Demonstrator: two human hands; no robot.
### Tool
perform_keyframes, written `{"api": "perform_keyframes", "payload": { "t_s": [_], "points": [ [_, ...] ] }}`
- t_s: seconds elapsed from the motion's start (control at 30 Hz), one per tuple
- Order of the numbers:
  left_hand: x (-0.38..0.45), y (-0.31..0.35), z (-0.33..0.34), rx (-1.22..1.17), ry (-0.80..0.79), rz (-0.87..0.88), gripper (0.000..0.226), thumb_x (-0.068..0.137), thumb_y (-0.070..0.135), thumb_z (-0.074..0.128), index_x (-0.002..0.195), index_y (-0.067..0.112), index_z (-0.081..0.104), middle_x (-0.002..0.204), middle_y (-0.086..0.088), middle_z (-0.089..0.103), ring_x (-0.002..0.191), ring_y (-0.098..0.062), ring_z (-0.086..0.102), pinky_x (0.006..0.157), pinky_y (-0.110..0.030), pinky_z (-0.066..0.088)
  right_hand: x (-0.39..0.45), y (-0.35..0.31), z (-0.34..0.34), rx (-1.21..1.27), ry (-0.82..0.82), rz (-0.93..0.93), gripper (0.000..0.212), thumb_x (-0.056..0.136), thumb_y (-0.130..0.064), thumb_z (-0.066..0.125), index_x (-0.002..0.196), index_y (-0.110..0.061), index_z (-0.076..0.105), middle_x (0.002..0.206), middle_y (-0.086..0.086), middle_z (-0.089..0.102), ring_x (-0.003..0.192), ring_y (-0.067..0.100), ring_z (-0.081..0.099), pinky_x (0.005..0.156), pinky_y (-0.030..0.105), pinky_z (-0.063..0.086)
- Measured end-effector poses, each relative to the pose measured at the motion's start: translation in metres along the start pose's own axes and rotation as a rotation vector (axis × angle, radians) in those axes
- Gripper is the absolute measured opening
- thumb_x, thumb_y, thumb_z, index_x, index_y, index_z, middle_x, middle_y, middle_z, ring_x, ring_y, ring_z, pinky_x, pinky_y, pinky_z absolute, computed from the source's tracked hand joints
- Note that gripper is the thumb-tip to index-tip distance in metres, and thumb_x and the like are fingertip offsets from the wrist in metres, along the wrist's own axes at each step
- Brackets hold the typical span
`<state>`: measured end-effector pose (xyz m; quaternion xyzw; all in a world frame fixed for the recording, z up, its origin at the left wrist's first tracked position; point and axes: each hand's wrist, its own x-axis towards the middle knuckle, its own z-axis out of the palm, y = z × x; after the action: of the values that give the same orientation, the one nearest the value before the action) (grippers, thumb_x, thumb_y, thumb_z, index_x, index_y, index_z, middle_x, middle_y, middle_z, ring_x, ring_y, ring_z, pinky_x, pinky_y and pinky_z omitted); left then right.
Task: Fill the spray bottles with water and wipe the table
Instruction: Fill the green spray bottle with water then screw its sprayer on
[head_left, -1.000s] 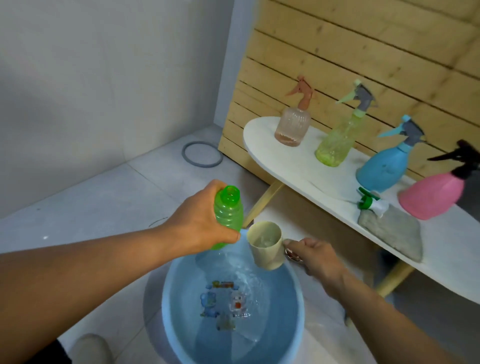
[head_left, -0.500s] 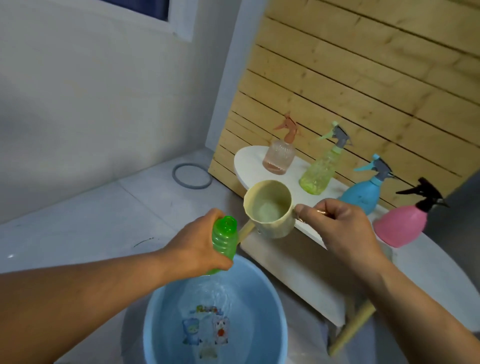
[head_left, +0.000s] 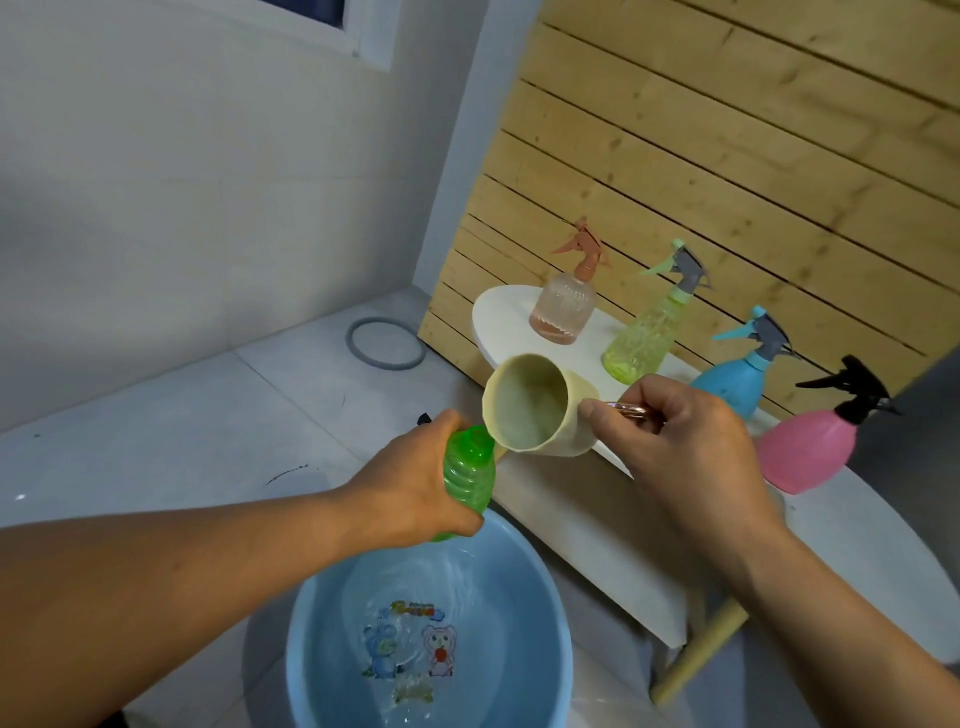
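Here, the left hand (head_left: 415, 488) is wrapped around an upright green bottle (head_left: 467, 480) above the blue basin (head_left: 311, 649), while the right hand (head_left: 685, 447), at its three o'clock, pinches the handle of a cream cup (head_left: 535, 408) tipped mouth-first toward the bottle's open neck.

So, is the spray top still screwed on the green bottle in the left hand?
No, the green bottle in the left hand has an open neck, with the tilted cup at its mouth.
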<state>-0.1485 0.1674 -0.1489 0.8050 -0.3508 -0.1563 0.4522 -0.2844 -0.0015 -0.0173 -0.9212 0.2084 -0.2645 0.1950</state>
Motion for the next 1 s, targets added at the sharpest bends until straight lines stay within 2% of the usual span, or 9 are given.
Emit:
{"api": "perform_keyframes", "payload": {
  "t_s": [0.17, 0.27, 0.47, 0.67, 0.8, 0.9, 1.0],
  "points": [
    [0.000, 0.001, 0.001, -0.009, -0.013, -0.003, 0.074, 0.057, 0.034, 0.093, 0.112, 0.043, 0.045, 0.094, 0.013, 0.064, 0.082, -0.004, 0.065, 0.060, -0.019, 0.053, -0.002, -0.004, -0.001, -0.041, 0.015, -0.041, 0.041, 0.084, -0.049, 0.071, 0.060, -0.022, 0.052, 0.060, -0.016, 0.052, 0.060, 0.009, 0.046, 0.049, 0.031, 0.028],
    [0.000, 0.001, 0.001, -0.023, -0.017, -0.003, 0.073, 0.057, 0.034, 0.093, 0.112, 0.043, 0.045, 0.095, 0.013, 0.063, 0.083, -0.004, 0.065, 0.059, -0.017, 0.051, -0.003, -0.006, -0.001, -0.060, 0.028, -0.071, 0.040, 0.084, -0.050, 0.070, 0.060, -0.023, 0.052, 0.056, -0.008, 0.049, 0.058, 0.011, 0.045, 0.049, 0.032, 0.029],
    [0.000, 0.001, 0.001, -0.038, -0.024, 0.007, 0.074, 0.058, 0.033, 0.094, 0.113, 0.043, 0.045, 0.096, 0.015, 0.063, 0.083, -0.003, 0.064, 0.059, -0.013, 0.048, -0.003, -0.009, -0.002, -0.087, 0.043, -0.109, 0.039, 0.086, -0.046, 0.070, 0.062, -0.022, 0.052, 0.058, -0.005, 0.049, 0.058, 0.013, 0.046, 0.050, 0.032, 0.029],
    [0.001, 0.002, 0.001, -0.052, -0.018, 0.003, 0.080, 0.058, 0.035, 0.093, 0.117, 0.049, 0.041, 0.098, 0.018, 0.062, 0.086, 0.000, 0.063, 0.060, -0.010, 0.046, 0.000, -0.001, 0.001, 0.059, -0.006, -0.004, 0.041, 0.084, -0.048, 0.073, 0.060, -0.021, 0.055, 0.050, -0.013, 0.047, 0.051, 0.009, 0.042, 0.050, 0.029, 0.029],
    [0.002, 0.001, 0.001, -0.046, -0.017, 0.008, 0.081, 0.058, 0.036, 0.093, 0.117, 0.051, 0.039, 0.099, 0.019, 0.061, 0.087, 0.001, 0.062, 0.059, -0.008, 0.045, 0.001, 0.007, 0.007, 0.128, -0.026, 0.023, 0.040, 0.084, -0.050, 0.074, 0.063, -0.019, 0.060, 0.047, -0.012, 0.045, 0.047, 0.007, 0.039, 0.048, 0.026, 0.030],
    [0.003, 0.000, 0.001, -0.045, -0.010, 0.007, 0.080, 0.057, 0.037, 0.092, 0.115, 0.053, 0.040, 0.099, 0.019, 0.061, 0.086, 0.001, 0.062, 0.057, -0.008, 0.045, 0.004, 0.010, 0.008, 0.152, -0.038, 0.034, 0.040, 0.084, -0.050, 0.074, 0.064, -0.019, 0.061, 0.047, -0.012, 0.045, 0.047, 0.007, 0.039, 0.044, 0.017, 0.030],
    [0.005, 0.001, -0.001, -0.070, 0.013, -0.006, 0.074, 0.055, 0.037, 0.092, 0.108, 0.053, 0.042, 0.098, 0.017, 0.062, 0.085, 0.004, 0.062, 0.056, -0.007, 0.045, 0.010, 0.015, 0.013, 0.308, -0.048, 0.189, 0.043, 0.084, -0.049, 0.075, 0.061, -0.016, 0.060, 0.052, -0.011, 0.048, 0.045, 0.004, 0.036, 0.045, 0.016, 0.031]
  ]
}}
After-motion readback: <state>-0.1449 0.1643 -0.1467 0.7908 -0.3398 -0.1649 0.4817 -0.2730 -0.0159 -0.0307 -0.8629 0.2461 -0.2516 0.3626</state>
